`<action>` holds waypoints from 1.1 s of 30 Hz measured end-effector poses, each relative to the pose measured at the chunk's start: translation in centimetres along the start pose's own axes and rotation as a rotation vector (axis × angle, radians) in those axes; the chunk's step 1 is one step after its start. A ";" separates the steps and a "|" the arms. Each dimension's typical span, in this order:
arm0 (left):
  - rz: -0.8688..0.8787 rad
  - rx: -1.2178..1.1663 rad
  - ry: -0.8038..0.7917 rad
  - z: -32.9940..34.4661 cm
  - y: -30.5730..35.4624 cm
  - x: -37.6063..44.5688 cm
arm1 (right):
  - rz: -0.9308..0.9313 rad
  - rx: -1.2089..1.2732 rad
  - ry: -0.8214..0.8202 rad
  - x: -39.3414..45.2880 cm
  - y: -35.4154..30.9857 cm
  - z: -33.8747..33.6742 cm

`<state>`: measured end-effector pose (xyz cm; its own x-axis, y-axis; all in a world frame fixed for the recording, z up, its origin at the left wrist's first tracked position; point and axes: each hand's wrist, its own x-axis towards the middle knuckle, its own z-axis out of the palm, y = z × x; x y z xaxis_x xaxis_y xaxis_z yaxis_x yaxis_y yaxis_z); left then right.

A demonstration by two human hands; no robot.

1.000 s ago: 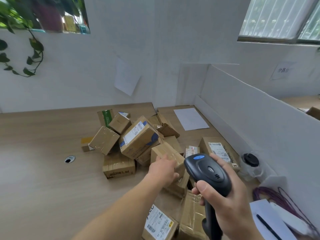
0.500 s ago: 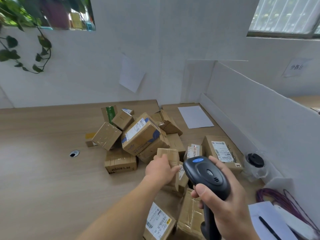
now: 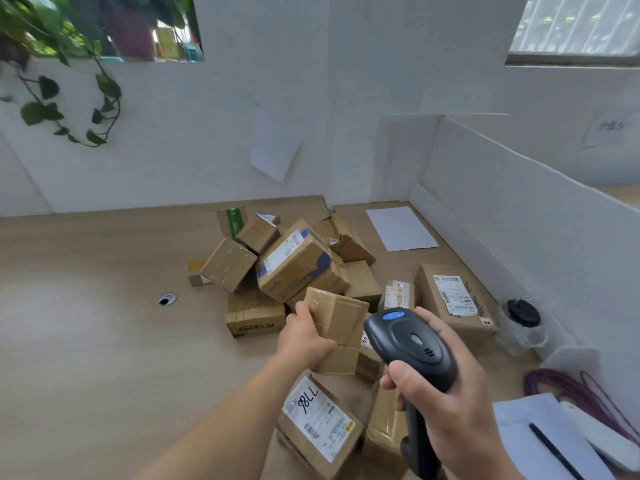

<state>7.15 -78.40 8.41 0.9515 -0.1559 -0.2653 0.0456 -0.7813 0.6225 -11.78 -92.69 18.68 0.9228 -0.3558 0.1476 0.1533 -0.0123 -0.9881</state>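
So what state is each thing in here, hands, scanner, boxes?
left hand: grips the small box.
small box: held tilted over the pile, taped shut.
right hand: grips the scanner's handle.
scanner: held upright, head facing forward.
pile of boxes: jumbled on the desk, sealed.
cup: lid on.

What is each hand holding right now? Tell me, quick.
Left hand: closed, gripping a small cardboard box.
Right hand: closed, gripping the barcode scanner.

A white sheet (image 3: 401,228) lies by the partition (image 3: 519,220), a black-lidded cup (image 3: 523,315) (bagged in clear plastic) near purple cords (image 3: 568,389).
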 end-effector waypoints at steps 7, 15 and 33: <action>-0.203 -0.282 -0.050 -9.7 -8.2 -1.1 | -0.010 0.004 -0.049 -2.0 -0.7 5.2; -0.455 -0.294 -0.200 -16.5 -23.9 -8.4 | 0.046 -0.040 -0.186 -6.0 -1.1 16.0; -0.448 0.377 -0.126 -16.0 -38.7 -16.3 | 0.112 -0.058 -0.348 -12.2 0.2 33.3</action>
<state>-5.26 -35.94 0.46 0.8201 0.1864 -0.5409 0.3013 -0.9444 0.1313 -11.26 -57.27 18.16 0.9992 -0.0189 0.0348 0.0338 -0.0478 -0.9983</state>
